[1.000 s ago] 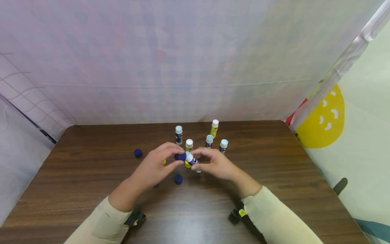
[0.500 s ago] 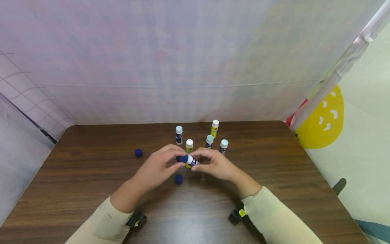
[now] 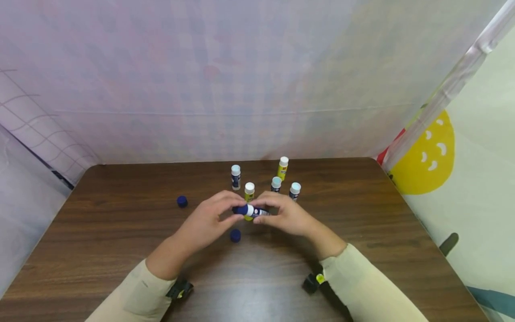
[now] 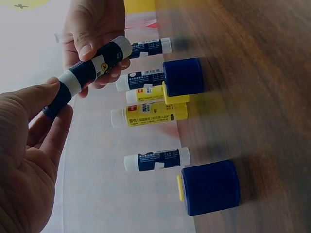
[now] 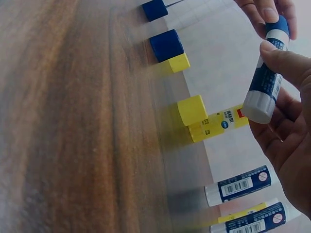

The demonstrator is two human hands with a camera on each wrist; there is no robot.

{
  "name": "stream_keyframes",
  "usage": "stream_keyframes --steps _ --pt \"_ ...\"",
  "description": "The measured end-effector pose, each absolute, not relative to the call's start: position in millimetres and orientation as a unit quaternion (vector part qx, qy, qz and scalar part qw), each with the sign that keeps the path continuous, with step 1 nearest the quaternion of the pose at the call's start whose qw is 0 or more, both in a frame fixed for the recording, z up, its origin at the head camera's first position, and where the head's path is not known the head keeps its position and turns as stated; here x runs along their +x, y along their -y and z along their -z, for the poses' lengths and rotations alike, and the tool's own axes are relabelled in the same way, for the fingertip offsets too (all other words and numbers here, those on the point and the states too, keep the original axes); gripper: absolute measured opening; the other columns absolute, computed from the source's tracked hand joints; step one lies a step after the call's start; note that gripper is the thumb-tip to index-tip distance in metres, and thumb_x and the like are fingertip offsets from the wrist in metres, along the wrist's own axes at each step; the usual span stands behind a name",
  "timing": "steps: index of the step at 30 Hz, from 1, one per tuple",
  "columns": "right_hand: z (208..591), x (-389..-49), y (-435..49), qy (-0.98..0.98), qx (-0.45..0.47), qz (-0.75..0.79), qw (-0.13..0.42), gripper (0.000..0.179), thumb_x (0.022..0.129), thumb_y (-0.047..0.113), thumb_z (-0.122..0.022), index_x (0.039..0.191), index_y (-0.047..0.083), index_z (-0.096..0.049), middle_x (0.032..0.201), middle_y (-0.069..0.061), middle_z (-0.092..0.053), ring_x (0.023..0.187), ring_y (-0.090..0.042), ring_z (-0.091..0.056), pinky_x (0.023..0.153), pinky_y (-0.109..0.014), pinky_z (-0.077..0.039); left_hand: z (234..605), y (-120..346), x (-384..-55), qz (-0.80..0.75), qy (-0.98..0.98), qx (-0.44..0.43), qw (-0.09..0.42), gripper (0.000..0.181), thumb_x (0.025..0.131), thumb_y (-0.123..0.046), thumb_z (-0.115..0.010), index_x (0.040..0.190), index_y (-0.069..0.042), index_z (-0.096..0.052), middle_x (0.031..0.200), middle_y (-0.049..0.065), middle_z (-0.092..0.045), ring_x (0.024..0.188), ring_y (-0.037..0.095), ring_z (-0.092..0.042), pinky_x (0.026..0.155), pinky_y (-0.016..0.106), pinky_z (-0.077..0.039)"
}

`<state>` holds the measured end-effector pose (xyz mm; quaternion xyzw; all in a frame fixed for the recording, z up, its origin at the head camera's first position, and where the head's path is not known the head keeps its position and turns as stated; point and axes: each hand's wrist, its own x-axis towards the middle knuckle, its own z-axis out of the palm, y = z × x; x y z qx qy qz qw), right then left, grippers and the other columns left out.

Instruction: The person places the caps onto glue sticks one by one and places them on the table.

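Note:
Between both hands, above the table, is a dark blue glue stick (image 3: pixel 259 212) with a white collar and white base. My left hand (image 3: pixel 205 219) pinches its blue cap (image 4: pixel 59 99), which sits against the white collar. My right hand (image 3: pixel 287 217) grips the labelled body (image 5: pixel 265 80) between thumb and fingers. In the head view the stick lies nearly level. Just behind the hands stands an upright yellow glue stick (image 3: pixel 249 192) with a white top. A loose blue cap (image 3: pixel 235 235) rests on the table in front of the left fingers.
Upright blue-labelled glue sticks (image 3: pixel 235 178) and another yellow one (image 3: pixel 283 169) stand toward the back of the wooden table (image 3: pixel 132 197). A second blue cap (image 3: pixel 182 201) lies to the left. Yellow caps (image 5: pixel 192 110) show in the right wrist view. A curtain (image 3: pixel 241 89) hangs behind.
The glue stick has turned from a downward slant to nearly level, its base end rising. The left hand has shifted slightly right, and both hands keep their hold.

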<state>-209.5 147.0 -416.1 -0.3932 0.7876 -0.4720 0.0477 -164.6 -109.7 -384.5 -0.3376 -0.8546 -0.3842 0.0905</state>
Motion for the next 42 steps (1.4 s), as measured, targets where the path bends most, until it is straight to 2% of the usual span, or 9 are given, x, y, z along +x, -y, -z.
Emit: stream_keyframes --steps 6,12,19,26,33,42 --pt "415.1 -211.1 -148.0 -0.782 -0.408 0.47 0.036 0.035 0.09 0.011 -0.081 0.124 0.009 -0.074 0.114 -0.005 -0.072 0.104 -0.017 -0.067 0.086 -0.045 -0.063 386.1 109.4 -165.1 0.381 0.857 -0.337 0.085 0.031 0.093 -0.013 -0.079 0.122 -0.007 -0.073 0.122 0.003 -0.069 0.11 0.017 -0.07 0.092 0.036 -0.063" --pt "412.0 -209.3 -147.8 -0.797 -0.389 0.46 0.035 0.035 0.091 0.013 -0.081 0.125 0.012 -0.073 0.117 -0.001 -0.072 0.106 -0.014 -0.067 0.091 -0.036 -0.061 388.1 109.5 -166.1 0.376 0.859 -0.337 0.089 0.033 0.092 -0.012 -0.08 0.124 -0.006 -0.073 0.122 0.004 -0.068 0.108 0.017 -0.07 0.09 0.033 -0.064" --pt "409.8 -208.4 -148.3 -0.802 -0.379 0.461 0.022 0.032 0.09 0.012 -0.081 0.122 0.013 -0.075 0.115 0.0 -0.072 0.106 -0.014 -0.067 0.091 -0.031 -0.06 388.1 109.6 -165.9 0.372 0.862 -0.332 0.093 0.033 0.093 -0.012 -0.079 0.125 -0.006 -0.072 0.122 0.003 -0.066 0.109 0.016 -0.069 0.085 0.024 -0.063" --pt "407.6 -207.2 -147.9 -0.8 -0.38 0.464 0.02 0.031 0.091 0.013 -0.08 0.122 0.012 -0.075 0.114 -0.001 -0.072 0.105 -0.015 -0.067 0.089 -0.036 -0.06 389.6 109.1 -166.2 0.389 0.855 -0.33 0.094 0.03 0.092 -0.009 -0.079 0.121 -0.006 -0.072 0.122 0.003 -0.067 0.11 0.018 -0.07 0.092 0.027 -0.062" --pt "407.8 -207.5 -148.4 -0.793 -0.394 0.465 0.011 0.03 0.092 0.011 -0.079 0.122 0.009 -0.075 0.114 -0.004 -0.073 0.105 -0.017 -0.067 0.092 -0.036 -0.06 389.9 107.9 -166.1 0.383 0.855 -0.336 0.099 0.03 0.092 -0.008 -0.08 0.121 -0.005 -0.073 0.121 0.004 -0.068 0.11 0.018 -0.07 0.09 0.024 -0.062" --pt "409.5 -206.7 -148.3 -0.785 -0.406 0.467 0.004 0.03 0.092 0.009 -0.079 0.122 0.007 -0.075 0.114 -0.006 -0.073 0.107 -0.017 -0.067 0.095 -0.033 -0.059 388.1 106.1 -164.2 0.386 0.853 -0.338 0.094 0.031 0.092 -0.006 -0.079 0.121 -0.003 -0.073 0.12 0.006 -0.068 0.108 0.02 -0.071 0.088 0.035 -0.064"
